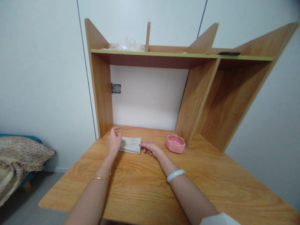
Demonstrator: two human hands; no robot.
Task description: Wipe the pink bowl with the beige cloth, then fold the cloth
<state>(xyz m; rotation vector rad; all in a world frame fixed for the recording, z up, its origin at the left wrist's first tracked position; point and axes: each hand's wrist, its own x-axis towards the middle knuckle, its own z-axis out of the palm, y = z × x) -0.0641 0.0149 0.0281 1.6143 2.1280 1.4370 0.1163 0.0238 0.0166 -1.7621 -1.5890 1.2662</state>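
A folded light-grey cloth (pixel 131 145) lies flat on the wooden desk as a narrow rectangle. My left hand (pixel 113 142) is at its left end and hides that edge. The index finger there is bent and raised apart from the thumb, and no grip on the cloth shows. At the cloth's right edge is my right hand (pixel 150 147), its thumb and forefinger closed on the border and the other fingers curled beneath. A pink faceted ashtray (pixel 175 144) stands to the right of this hand.
A wooden shelf unit (pixel 100 93) rises at the back of the desk (pixel 136 184), with upright panels left and right. Clear plastic wrapping (pixel 126 45) and a flat black object (pixel 229 53) rest on its upper board. At far left, a patterned blanket (pixel 21 153) covers blue furniture.
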